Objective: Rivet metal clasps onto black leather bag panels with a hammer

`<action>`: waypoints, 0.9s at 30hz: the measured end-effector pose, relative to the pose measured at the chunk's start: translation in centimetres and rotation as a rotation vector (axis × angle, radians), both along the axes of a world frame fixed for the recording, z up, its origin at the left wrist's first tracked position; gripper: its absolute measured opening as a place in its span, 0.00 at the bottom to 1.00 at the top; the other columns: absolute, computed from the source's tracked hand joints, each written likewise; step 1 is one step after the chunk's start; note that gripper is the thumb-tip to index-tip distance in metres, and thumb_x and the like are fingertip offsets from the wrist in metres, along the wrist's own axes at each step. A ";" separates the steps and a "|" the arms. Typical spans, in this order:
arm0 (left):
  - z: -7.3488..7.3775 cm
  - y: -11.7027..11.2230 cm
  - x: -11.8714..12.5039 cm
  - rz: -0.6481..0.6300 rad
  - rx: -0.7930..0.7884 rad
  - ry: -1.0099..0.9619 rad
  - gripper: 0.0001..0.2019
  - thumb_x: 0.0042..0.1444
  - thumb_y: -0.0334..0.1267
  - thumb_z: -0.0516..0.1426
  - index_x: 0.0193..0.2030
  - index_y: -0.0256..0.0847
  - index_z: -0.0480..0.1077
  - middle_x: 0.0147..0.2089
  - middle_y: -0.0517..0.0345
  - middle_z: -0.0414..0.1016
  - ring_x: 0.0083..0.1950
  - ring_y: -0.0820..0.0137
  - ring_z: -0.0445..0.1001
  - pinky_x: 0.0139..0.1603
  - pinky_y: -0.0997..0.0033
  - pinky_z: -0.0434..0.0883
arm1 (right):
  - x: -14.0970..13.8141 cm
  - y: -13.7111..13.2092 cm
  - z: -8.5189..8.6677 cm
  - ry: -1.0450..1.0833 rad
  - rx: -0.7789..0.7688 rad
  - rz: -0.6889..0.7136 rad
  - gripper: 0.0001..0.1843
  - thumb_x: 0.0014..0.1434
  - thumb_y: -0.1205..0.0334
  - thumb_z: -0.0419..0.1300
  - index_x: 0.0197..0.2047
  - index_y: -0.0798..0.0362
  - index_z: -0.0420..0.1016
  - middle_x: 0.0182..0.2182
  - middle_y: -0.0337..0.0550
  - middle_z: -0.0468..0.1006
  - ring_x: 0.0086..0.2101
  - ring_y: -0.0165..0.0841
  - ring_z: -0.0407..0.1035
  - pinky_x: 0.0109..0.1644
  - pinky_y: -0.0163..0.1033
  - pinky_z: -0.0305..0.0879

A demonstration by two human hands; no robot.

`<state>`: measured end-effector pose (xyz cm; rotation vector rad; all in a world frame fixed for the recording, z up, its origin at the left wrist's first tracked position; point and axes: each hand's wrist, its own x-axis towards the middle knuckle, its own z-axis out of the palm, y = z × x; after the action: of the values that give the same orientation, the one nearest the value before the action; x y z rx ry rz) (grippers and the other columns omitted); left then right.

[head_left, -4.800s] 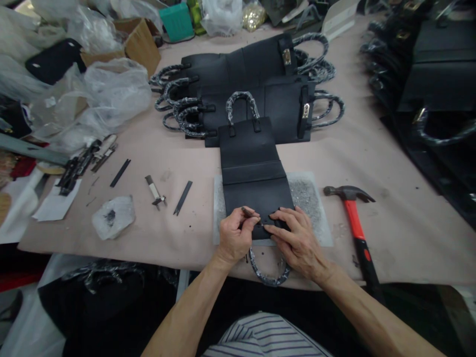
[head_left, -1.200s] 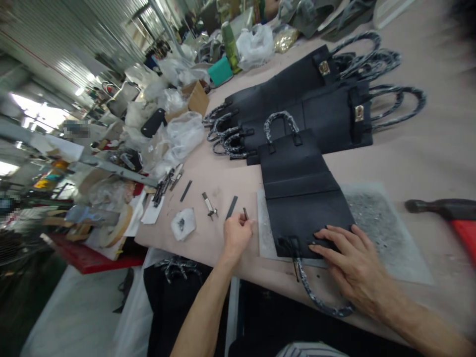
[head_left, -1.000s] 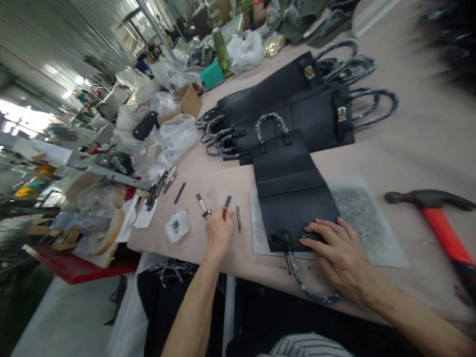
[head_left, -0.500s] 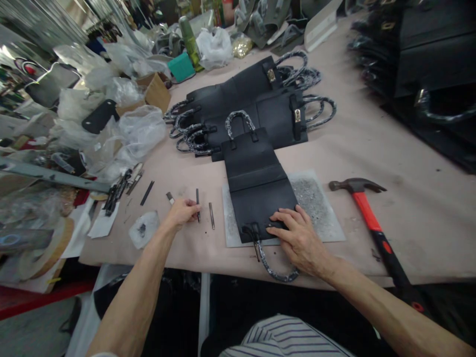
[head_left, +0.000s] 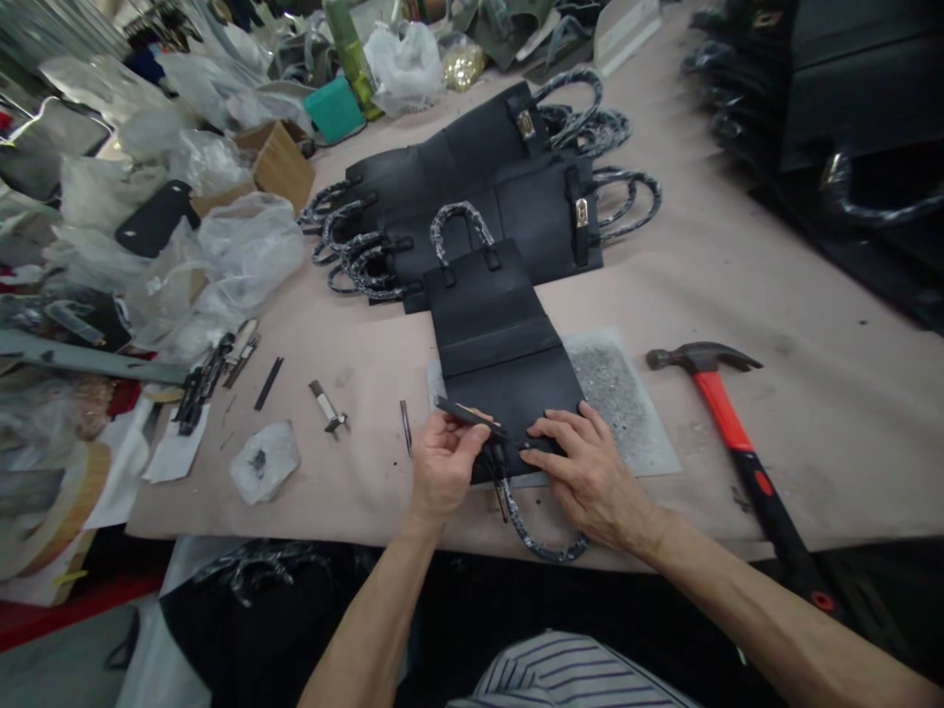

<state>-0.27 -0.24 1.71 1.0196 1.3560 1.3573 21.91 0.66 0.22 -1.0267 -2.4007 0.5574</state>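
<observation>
A black bag panel (head_left: 501,344) with a wrapped loop handle at each end lies partly across a grey-speckled slab (head_left: 626,413). My left hand (head_left: 446,462) is closed in a pinch around a dark punch rod (head_left: 468,411), held slanted over the panel's lower left, close to the near handle's tab. My right hand (head_left: 590,467) lies on the panel's lower right with fingers spread, pressing it against the slab. The near handle (head_left: 546,546) hangs toward the table edge. A second thin metal rod (head_left: 406,427) lies just left of my left hand.
A claw hammer (head_left: 712,393) with a red and black grip lies to the right. More black bag panels (head_left: 472,187) are piled behind. Leftward are a small metal tool (head_left: 324,405), a dark strip (head_left: 268,383) and a plastic wrap with dark bits (head_left: 265,460). Another black stack (head_left: 862,108) stands far right.
My left hand has lifted the punch rod off the table and carried it right, over the panel. My right hand stays on the panel. The view has shifted slightly.
</observation>
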 end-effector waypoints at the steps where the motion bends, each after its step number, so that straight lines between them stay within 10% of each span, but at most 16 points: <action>1: -0.2 -0.4 0.4 -0.015 0.016 0.020 0.13 0.59 0.44 0.67 0.44 0.37 0.74 0.42 0.50 0.82 0.42 0.65 0.83 0.48 0.66 0.82 | 0.0 0.0 0.0 0.002 0.001 -0.001 0.25 0.56 0.74 0.54 0.52 0.46 0.81 0.56 0.46 0.72 0.63 0.47 0.58 0.72 0.67 0.42; 10: -1.3 -2.2 0.6 -0.074 0.219 0.350 0.05 0.63 0.34 0.64 0.44 0.40 0.75 0.45 0.51 0.82 0.47 0.64 0.83 0.52 0.65 0.80 | 0.1 0.1 -0.2 0.030 0.008 0.000 0.24 0.57 0.73 0.55 0.52 0.45 0.81 0.55 0.46 0.74 0.62 0.47 0.59 0.72 0.67 0.42; 27: -1.6 -1.9 0.9 -0.118 0.388 0.399 0.09 0.63 0.29 0.64 0.49 0.39 0.72 0.46 0.52 0.82 0.46 0.66 0.83 0.52 0.65 0.80 | -0.3 0.3 0.2 0.032 0.005 0.002 0.23 0.55 0.71 0.56 0.53 0.50 0.79 0.53 0.49 0.74 0.60 0.50 0.61 0.70 0.70 0.41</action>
<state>0.63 -2.17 0.09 1.6765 1.3110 1.4067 21.59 0.95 0.43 -1.0064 -2.3740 0.5644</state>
